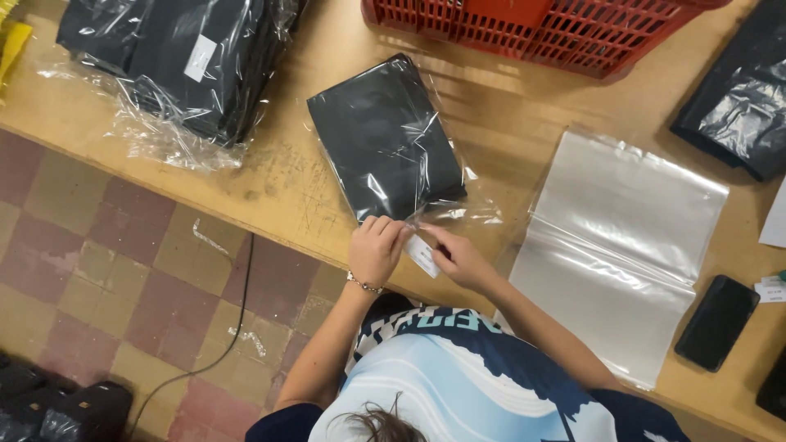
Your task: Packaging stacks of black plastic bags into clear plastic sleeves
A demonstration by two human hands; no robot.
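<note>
Red basket (573, 29), clear bags (622, 237), phone (718, 322) on table (278, 176).

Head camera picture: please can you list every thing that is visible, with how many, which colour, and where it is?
bagged garment: one, black in clear plastic, table centre, at both hands
white label: one, between the two hands at the bag's near edge
stack of bagged garments: one pile, black, top left of the table
empty plastic bags: a flat pile, clear, right of centre
basket: one, red, top edge
phone: one, black, right side
black bag: one, top right corner
table: one, light wood
cable: one, black, on the tiled floor
left hand: bracelet on wrist, at the label
right hand: holding the label
</note>
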